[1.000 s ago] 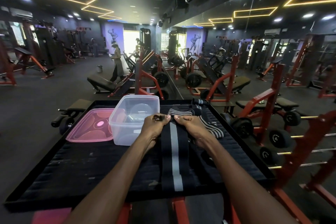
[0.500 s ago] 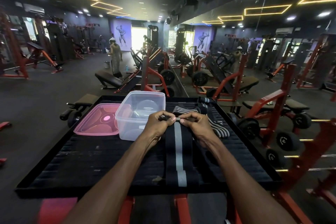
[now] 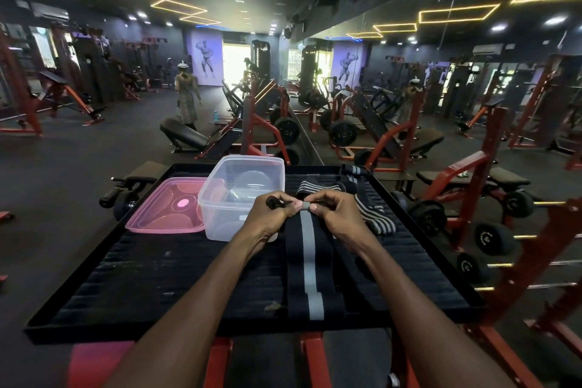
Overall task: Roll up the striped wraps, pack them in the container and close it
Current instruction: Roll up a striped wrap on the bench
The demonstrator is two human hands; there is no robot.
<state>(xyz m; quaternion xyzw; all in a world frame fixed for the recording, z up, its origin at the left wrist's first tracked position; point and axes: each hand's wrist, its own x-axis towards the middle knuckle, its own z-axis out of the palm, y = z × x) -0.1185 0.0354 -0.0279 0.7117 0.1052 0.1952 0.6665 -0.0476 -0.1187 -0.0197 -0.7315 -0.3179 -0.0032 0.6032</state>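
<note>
The wrap (image 3: pixel 307 264) lies flat on the tray (image 3: pixel 157 277), its long axis running from the person toward the box (image 3: pixel 242 198). Both hands, left (image 3: pixel 271 211) and right (image 3: pixel 337 214), pinch its far end, so rolling likely comes back toward the person.

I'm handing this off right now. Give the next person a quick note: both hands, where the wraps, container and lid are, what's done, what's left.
Left hand and right hand both pinch the far end of the long black wrap with a grey centre stripe, laid flat on the black ribbed mat.
More striped wraps lie loose behind the right hand.
Clear plastic container is open; no wraps visible inside. Pink lid lies to its left.
Done: nothing packed.
Left: roll every wrap, pack, close.
</note>
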